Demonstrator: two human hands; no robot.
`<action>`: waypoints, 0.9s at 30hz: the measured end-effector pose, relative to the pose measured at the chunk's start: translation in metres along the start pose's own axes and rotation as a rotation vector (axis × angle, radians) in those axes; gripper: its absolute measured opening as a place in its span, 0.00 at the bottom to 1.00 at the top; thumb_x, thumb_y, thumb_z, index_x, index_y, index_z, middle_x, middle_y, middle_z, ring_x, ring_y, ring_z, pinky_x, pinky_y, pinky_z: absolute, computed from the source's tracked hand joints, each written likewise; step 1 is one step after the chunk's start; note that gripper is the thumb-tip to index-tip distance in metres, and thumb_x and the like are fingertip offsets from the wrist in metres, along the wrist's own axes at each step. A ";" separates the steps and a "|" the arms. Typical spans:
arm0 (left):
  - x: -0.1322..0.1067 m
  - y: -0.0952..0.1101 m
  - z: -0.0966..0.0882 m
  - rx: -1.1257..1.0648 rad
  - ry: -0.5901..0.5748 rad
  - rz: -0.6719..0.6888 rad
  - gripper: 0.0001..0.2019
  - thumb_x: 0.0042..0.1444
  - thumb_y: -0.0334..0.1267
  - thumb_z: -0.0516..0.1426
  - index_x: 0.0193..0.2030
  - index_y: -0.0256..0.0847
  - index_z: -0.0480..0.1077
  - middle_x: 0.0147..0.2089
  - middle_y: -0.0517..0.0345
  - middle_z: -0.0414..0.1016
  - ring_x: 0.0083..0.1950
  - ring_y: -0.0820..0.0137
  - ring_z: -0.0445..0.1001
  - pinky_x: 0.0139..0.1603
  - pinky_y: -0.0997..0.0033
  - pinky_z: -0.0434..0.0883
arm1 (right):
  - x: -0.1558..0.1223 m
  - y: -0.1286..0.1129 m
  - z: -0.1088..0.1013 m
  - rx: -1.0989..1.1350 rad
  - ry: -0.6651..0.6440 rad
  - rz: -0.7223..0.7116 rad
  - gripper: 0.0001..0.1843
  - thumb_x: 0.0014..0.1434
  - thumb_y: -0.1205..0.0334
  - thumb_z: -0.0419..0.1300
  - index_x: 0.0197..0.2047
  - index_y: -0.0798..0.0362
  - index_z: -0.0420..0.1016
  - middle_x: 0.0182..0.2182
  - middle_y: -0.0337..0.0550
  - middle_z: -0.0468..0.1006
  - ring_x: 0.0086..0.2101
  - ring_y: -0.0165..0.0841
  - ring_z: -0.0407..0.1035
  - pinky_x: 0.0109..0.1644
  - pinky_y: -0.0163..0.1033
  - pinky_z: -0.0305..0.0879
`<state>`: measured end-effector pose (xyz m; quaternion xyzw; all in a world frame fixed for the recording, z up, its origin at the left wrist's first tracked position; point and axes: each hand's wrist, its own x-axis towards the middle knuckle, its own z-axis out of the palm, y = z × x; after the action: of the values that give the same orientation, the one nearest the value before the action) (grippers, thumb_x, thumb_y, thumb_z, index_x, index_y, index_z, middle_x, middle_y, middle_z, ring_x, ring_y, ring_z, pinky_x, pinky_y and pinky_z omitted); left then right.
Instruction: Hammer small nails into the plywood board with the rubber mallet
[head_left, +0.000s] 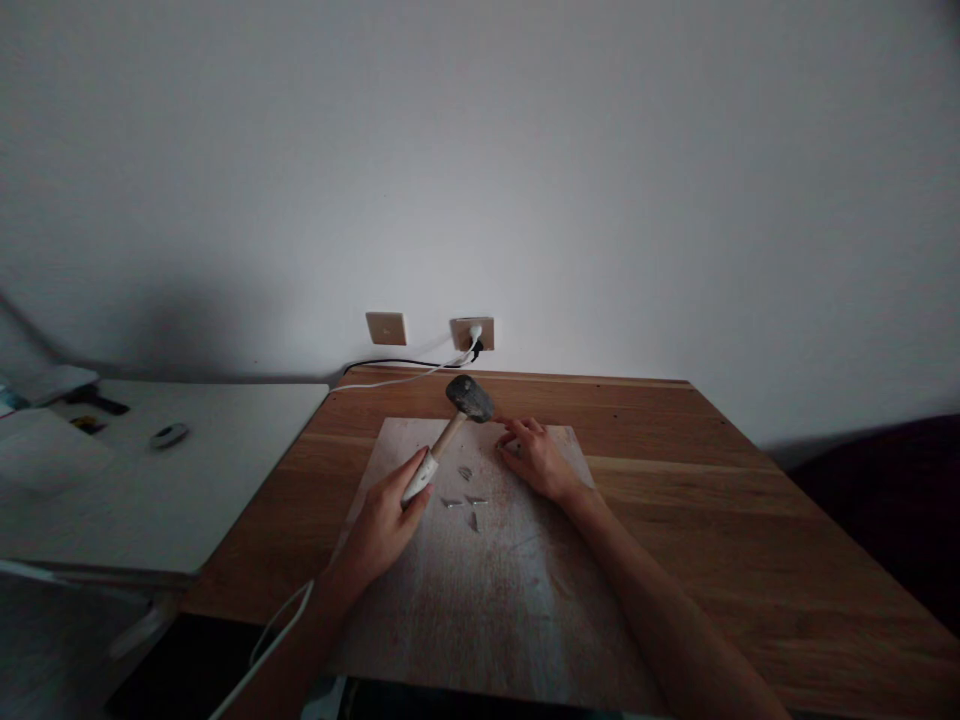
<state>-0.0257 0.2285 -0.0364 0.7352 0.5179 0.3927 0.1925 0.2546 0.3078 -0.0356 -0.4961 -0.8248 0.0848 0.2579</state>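
Note:
My left hand [394,515] is wrapped round the pale handle of a mallet [470,398]. Its dark, worn head is raised over the far part of a whitish, scuffed board [450,610]. My right hand [536,458] rests at the board's far right, fingers curled and thumb drawn in close to them; whatever small thing they pinch cannot be made out. Between the two hands lie small piles of nails [474,500], thin and metallic, with another little group [465,472] farther back.
The board lies on a brown wooden table [720,530] against a white wall. Plugs sit in a wall socket [472,334], and their cables [405,378] run left along the table's back edge. A white desk [150,500] adjoins at left, bearing a computer mouse [169,436].

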 end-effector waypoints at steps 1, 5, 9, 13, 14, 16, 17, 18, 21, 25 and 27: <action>0.000 0.000 0.000 0.005 -0.001 0.004 0.24 0.66 0.41 0.56 0.68 0.40 0.67 0.63 0.45 0.76 0.62 0.59 0.76 0.65 0.58 0.71 | 0.000 -0.001 -0.001 0.012 0.001 0.004 0.26 0.63 0.69 0.62 0.63 0.48 0.68 0.43 0.43 0.83 0.51 0.38 0.72 0.57 0.41 0.65; 0.000 0.001 0.000 0.021 -0.002 0.007 0.24 0.66 0.42 0.56 0.68 0.41 0.68 0.64 0.46 0.75 0.62 0.59 0.76 0.65 0.58 0.71 | 0.000 -0.002 -0.001 0.068 0.018 0.032 0.25 0.63 0.68 0.63 0.62 0.47 0.69 0.43 0.43 0.83 0.51 0.40 0.72 0.57 0.42 0.64; 0.000 0.001 0.000 0.028 -0.006 0.012 0.24 0.66 0.42 0.55 0.68 0.39 0.67 0.64 0.44 0.75 0.64 0.58 0.75 0.65 0.58 0.71 | 0.001 0.000 0.002 0.057 0.006 0.034 0.25 0.63 0.68 0.63 0.62 0.49 0.68 0.42 0.42 0.83 0.52 0.41 0.71 0.58 0.43 0.63; 0.001 0.000 0.000 0.034 -0.010 0.014 0.25 0.66 0.42 0.55 0.68 0.38 0.67 0.64 0.44 0.75 0.63 0.58 0.76 0.65 0.58 0.71 | 0.001 0.001 0.004 0.054 0.013 0.037 0.26 0.62 0.67 0.64 0.63 0.49 0.67 0.42 0.42 0.83 0.52 0.40 0.70 0.58 0.44 0.62; 0.001 0.001 0.000 0.035 -0.019 0.018 0.25 0.66 0.41 0.55 0.68 0.38 0.67 0.64 0.44 0.75 0.63 0.58 0.76 0.65 0.58 0.71 | 0.001 0.001 0.003 0.067 0.018 0.036 0.26 0.63 0.67 0.64 0.62 0.49 0.67 0.43 0.42 0.83 0.52 0.40 0.70 0.58 0.44 0.62; 0.003 0.001 0.000 0.040 -0.049 0.031 0.24 0.66 0.41 0.55 0.68 0.39 0.68 0.64 0.45 0.75 0.62 0.58 0.76 0.64 0.59 0.72 | 0.000 0.000 0.002 0.104 0.020 0.038 0.25 0.63 0.67 0.64 0.62 0.49 0.67 0.45 0.42 0.83 0.52 0.40 0.70 0.58 0.44 0.61; 0.003 0.002 0.000 0.042 -0.066 0.036 0.24 0.66 0.41 0.55 0.68 0.40 0.68 0.64 0.45 0.75 0.62 0.59 0.76 0.64 0.59 0.73 | 0.000 0.000 0.001 0.120 0.021 0.040 0.25 0.63 0.67 0.64 0.62 0.49 0.66 0.45 0.42 0.82 0.53 0.40 0.70 0.59 0.43 0.61; 0.004 0.001 -0.001 0.045 -0.080 0.040 0.25 0.66 0.41 0.55 0.68 0.41 0.67 0.64 0.46 0.75 0.62 0.59 0.76 0.63 0.60 0.73 | 0.000 0.000 0.000 0.132 0.021 0.043 0.26 0.63 0.68 0.64 0.62 0.49 0.66 0.45 0.42 0.83 0.52 0.39 0.70 0.58 0.42 0.61; 0.005 0.000 -0.002 0.075 -0.111 0.060 0.25 0.66 0.40 0.55 0.69 0.43 0.67 0.64 0.48 0.75 0.62 0.59 0.77 0.62 0.60 0.74 | 0.001 0.002 0.001 0.161 0.017 0.054 0.25 0.62 0.68 0.64 0.61 0.50 0.66 0.44 0.42 0.83 0.51 0.38 0.71 0.57 0.41 0.62; 0.008 -0.003 -0.011 0.139 -0.134 0.102 0.24 0.65 0.40 0.55 0.68 0.44 0.67 0.64 0.48 0.76 0.61 0.59 0.77 0.63 0.58 0.74 | 0.002 0.005 0.006 0.185 0.044 0.079 0.26 0.61 0.68 0.66 0.61 0.51 0.67 0.44 0.43 0.82 0.49 0.37 0.73 0.56 0.40 0.64; 0.010 -0.003 -0.016 0.155 -0.127 0.111 0.24 0.65 0.39 0.55 0.67 0.43 0.69 0.63 0.48 0.77 0.60 0.59 0.78 0.63 0.57 0.73 | 0.003 0.005 0.008 0.168 0.057 0.083 0.27 0.60 0.68 0.67 0.61 0.50 0.67 0.43 0.43 0.82 0.50 0.38 0.73 0.56 0.41 0.63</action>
<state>-0.0382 0.2368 -0.0247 0.7988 0.4920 0.3141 0.1458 0.2532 0.3139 -0.0434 -0.5086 -0.7858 0.1500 0.3184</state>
